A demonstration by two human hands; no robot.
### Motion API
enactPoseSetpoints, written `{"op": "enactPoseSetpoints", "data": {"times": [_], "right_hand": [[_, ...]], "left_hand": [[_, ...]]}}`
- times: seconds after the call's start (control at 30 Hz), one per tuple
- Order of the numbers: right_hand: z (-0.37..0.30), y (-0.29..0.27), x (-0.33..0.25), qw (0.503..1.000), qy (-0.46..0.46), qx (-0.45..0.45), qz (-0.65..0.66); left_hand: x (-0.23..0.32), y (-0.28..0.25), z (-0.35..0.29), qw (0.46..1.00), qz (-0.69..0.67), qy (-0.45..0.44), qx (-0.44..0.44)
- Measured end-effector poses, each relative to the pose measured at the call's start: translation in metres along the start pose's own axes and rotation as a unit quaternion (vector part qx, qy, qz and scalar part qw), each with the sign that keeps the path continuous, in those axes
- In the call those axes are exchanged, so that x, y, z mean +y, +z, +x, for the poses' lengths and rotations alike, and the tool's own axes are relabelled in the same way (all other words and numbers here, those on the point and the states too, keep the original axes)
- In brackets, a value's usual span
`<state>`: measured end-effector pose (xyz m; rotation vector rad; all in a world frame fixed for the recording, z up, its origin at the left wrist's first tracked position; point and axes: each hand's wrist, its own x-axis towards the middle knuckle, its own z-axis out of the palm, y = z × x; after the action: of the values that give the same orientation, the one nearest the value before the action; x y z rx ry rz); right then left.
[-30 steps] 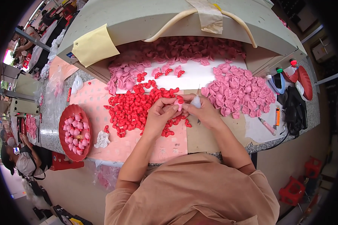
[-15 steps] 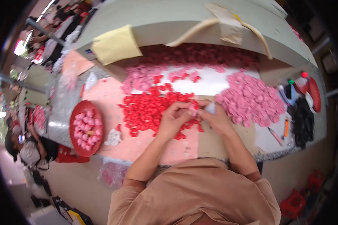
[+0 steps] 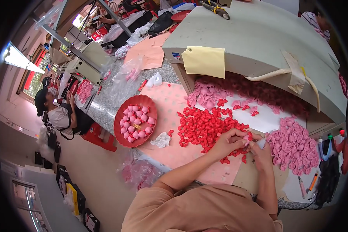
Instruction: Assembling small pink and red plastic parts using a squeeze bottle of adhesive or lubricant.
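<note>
Small pink piece point(image 3: 246, 137) sits at the fingertips, just over the edge of the red pile point(image 3: 205, 127), betw. it & the pink heap point(image 3: 294, 145). Left hand point(image 3: 230, 141) pinches it, fingers curled; right hand point(image 3: 262, 154) meets it fingertip to fingertip, its grip unclear; both forearms angle in from below.

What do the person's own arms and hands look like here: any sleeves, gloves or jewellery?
Both hands, left hand and right hand, are bare, without gloves. The forearms are uncovered; a tan short-sleeved top covers the shoulders and upper arms. No watch or ring can be made out.
</note>
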<state>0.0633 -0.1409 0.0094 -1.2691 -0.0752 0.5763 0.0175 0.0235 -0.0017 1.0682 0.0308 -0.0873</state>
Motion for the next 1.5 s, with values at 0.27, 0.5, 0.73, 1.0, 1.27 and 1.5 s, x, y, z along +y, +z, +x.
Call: {"op": "enactPoseSetpoints", "data": {"times": [0.27, 0.5, 0.73, 1.0, 1.27, 1.5], "right_hand": [[-0.002, -0.004, 0.000, 1.000, -0.002, -0.008, -0.013], [-0.004, -0.001, -0.002, 1.000, 0.000, 0.014, -0.019], [0.003, -0.003, 0.004, 0.999, 0.020, -0.022, 0.012], [-0.002, -0.006, -0.001, 0.999, 0.020, -0.029, 0.000], [-0.001, -0.005, -0.002, 0.999, 0.014, -0.029, 0.008], [-0.002, -0.006, -0.009, 0.989, -0.074, -0.039, -0.125]], "left_hand": [[-0.002, 0.004, -0.002, 1.000, -0.023, 0.001, -0.009], [-0.001, 0.004, 0.001, 0.998, -0.059, -0.008, -0.037], [0.007, 0.000, 0.001, 0.999, 0.008, -0.026, 0.021], [0.008, 0.008, 0.000, 0.999, 0.022, -0.041, 0.028], [0.007, 0.006, 0.001, 0.998, 0.021, -0.045, 0.033], [0.009, 0.008, 0.002, 0.999, 0.022, -0.038, 0.023]]}}
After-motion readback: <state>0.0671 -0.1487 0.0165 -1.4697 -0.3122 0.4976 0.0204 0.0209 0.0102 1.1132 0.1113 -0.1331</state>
